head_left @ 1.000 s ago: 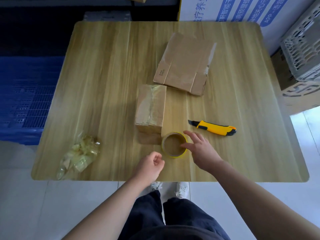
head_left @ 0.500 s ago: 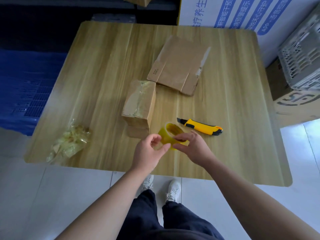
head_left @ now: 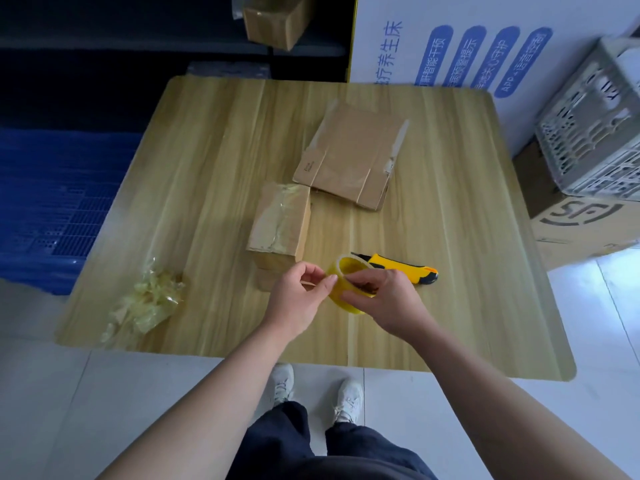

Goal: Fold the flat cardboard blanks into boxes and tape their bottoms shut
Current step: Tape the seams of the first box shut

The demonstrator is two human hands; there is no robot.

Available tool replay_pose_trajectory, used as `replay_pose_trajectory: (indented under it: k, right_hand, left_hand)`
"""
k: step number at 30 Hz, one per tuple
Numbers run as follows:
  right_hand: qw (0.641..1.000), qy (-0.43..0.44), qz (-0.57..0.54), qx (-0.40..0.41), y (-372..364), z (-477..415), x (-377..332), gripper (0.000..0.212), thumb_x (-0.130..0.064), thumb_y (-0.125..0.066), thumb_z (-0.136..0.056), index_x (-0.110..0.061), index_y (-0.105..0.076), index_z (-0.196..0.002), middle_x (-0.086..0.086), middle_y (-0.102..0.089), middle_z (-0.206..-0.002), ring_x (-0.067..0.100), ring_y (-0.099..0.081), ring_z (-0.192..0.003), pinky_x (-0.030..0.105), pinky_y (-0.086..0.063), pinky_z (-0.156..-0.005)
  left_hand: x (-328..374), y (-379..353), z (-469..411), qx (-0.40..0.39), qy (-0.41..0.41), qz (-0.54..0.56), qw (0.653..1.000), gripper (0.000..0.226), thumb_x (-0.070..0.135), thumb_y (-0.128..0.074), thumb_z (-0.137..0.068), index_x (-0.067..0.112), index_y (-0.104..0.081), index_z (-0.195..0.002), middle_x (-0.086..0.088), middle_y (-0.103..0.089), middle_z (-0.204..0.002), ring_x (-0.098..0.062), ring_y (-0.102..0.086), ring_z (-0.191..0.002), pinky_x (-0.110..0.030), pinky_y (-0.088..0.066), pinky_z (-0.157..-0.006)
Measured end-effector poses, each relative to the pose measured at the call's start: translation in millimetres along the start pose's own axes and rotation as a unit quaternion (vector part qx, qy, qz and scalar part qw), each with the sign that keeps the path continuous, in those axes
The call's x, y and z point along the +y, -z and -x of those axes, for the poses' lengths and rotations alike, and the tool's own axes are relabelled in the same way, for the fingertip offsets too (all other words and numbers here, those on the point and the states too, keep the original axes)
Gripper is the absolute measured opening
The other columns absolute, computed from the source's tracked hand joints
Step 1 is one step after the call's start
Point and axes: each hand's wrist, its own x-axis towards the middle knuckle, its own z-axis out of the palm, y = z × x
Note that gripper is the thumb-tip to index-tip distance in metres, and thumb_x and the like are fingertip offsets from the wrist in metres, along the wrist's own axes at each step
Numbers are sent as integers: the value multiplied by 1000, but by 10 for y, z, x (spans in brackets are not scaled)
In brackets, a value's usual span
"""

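Pinching glossy tape ring (head_left: pixel 346 268), woodgrain table (head_left: pixel 207 168)

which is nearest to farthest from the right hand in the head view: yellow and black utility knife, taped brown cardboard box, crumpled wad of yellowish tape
From the right hand, holding the yellow tape roll:
1. yellow and black utility knife, right beside it.
2. taped brown cardboard box, ahead and left.
3. crumpled wad of yellowish tape, far left.

Two small boxes (head_left: pixel 278 220) (head_left: pixel 275 24), one blank (head_left: pixel 353 157), roll (head_left: pixel 346 268), knife (head_left: pixel 401 268).
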Motion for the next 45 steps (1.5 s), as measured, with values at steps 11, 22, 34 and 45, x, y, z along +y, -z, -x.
replay_pose_trajectory:
  k: [11,22,34,45]
  right_hand:
    - [999,-22,2,33,27,-21,-193,29,-29,-74,-82,-1,-71,-84,21,-61,-74,11,-41,-60,29,-36,-57]
    - [952,-146,-267,0,226,2,-226,24,-2,-58,-91,-21,-71,-92,-17,-67,-89,-1,-61,-85,17,-42,-80]
    - [921,-198,-322,-92,113,-102,-309,34,-27,-67,-72,-10,-59,-100,3,-45,-72,14,-41,-63,28,-34,-57]
    - [894,-278,-346,-70,22,-148,-357,29,-40,-49,-98,-22,-66,-112,-2,-71,-94,14,-64,-81,29,-51,-72]
  left_hand:
    - [426,316,-260,-124,50,-87,987,15,6,-71,-78,9,-62,-66,-6,-60,-62,-21,-60,-61,-54,-57,-76]
    - [729,689,-327,-341,100,70,932,24,-10,-57,-88,10,-45,-92,-13,-61,-63,-19,-57,-48,-30,-57,-51]
    - [471,707,-257,-319,0,33,947,28,-11,-63,-84,3,-65,-108,-1,-68,-89,-6,-64,-84,-21,-52,-77]
    - [378,422,-130,-15,-104,38,994,11,16,-61,-93,10,-58,-84,-5,-64,-78,-9,-60,-69,-35,-54,-63]
